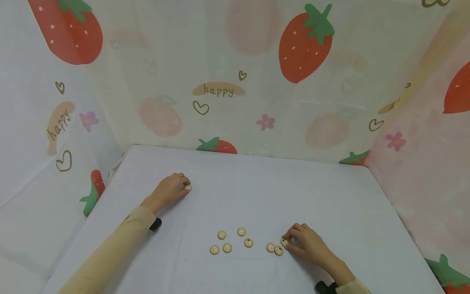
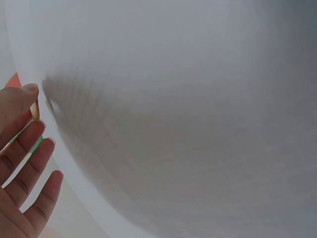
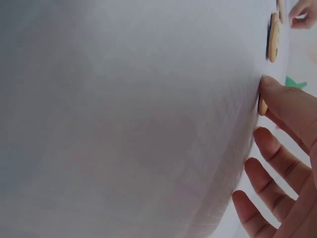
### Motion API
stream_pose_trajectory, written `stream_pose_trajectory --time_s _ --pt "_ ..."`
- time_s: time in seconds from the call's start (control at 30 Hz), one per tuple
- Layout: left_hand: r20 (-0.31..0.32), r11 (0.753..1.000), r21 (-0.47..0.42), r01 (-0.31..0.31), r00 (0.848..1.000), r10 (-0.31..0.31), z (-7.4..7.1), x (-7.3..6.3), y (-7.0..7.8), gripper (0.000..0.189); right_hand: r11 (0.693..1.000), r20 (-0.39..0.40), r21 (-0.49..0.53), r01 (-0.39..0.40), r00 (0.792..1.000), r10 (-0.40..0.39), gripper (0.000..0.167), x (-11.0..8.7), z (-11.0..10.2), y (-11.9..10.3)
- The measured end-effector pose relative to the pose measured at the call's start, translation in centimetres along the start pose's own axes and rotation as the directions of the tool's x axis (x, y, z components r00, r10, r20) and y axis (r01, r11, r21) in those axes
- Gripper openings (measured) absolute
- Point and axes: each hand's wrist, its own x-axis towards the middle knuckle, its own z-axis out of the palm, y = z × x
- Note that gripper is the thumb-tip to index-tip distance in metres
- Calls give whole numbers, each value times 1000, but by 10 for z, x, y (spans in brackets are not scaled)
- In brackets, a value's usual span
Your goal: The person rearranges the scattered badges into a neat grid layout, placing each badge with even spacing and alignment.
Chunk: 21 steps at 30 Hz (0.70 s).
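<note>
In the head view my left hand is over the left side of the white table, pinching a small round wooden disc between thumb and fingers. The left wrist view shows that disc edge-on, with the other fingers spread. My right hand reaches in from the lower right and holds another wooden disc by its edges at the table surface. Thumb and index finger lie on either side of this disc in the right wrist view. Small dark marks show on the disc faces, too small to read.
Two touching discs, one of them here, lie just left of my right hand. Farther left, several more discs are scattered loosely. A strawberry-print cloth hangs behind the white table and along both sides.
</note>
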Motion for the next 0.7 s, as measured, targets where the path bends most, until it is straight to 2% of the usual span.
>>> stream_pose_trajectory --time_s 0.37,0.7 --pt "-19 998 -2 60 998 -60 2 12 -13 16 1000 -38 5 25 999 -25 16 0 1 1" --pt "-13 992 -5 125 992 -125 4 25 -20 20 1000 0 -1 5 1000 -5 15 0 1 1"
